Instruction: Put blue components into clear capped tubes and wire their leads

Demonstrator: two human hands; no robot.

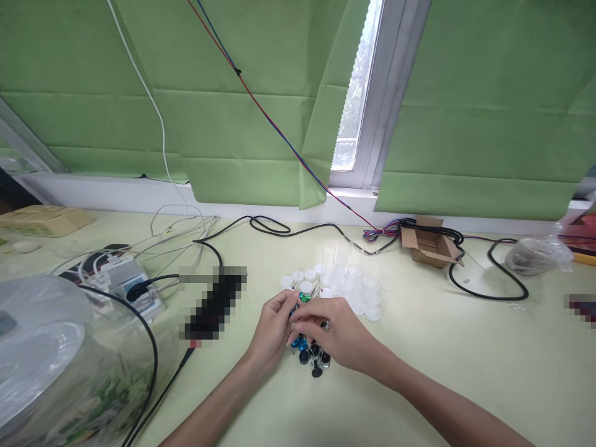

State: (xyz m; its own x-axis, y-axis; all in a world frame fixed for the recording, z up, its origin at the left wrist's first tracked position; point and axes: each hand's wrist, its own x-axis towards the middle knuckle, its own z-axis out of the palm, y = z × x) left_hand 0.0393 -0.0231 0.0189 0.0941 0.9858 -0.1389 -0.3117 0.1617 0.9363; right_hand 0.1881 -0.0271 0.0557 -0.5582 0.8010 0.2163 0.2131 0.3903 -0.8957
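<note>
The left hand (272, 326) and the right hand (344, 335) meet above the pale table (447, 366), their bent fingertips near together; whether they are clamped on some piece I cannot tell — the fingers cover it. Small black parts (317, 372) and blue parts (302, 343) lie under the hands, and a green part (305, 297) shows between them. White caps (306, 287) and clear tubes (328, 264) are just beyond.

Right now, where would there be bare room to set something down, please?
The widest bare patch of pale yellow-green tabletop is right of the right forearm, nearer than the looped black cable. Another lies between that and the left forearm, below the black disc-headed pieces. Crowded: around the left hand, right hand, translucent white plastic containers and white plastic power strip.
</note>
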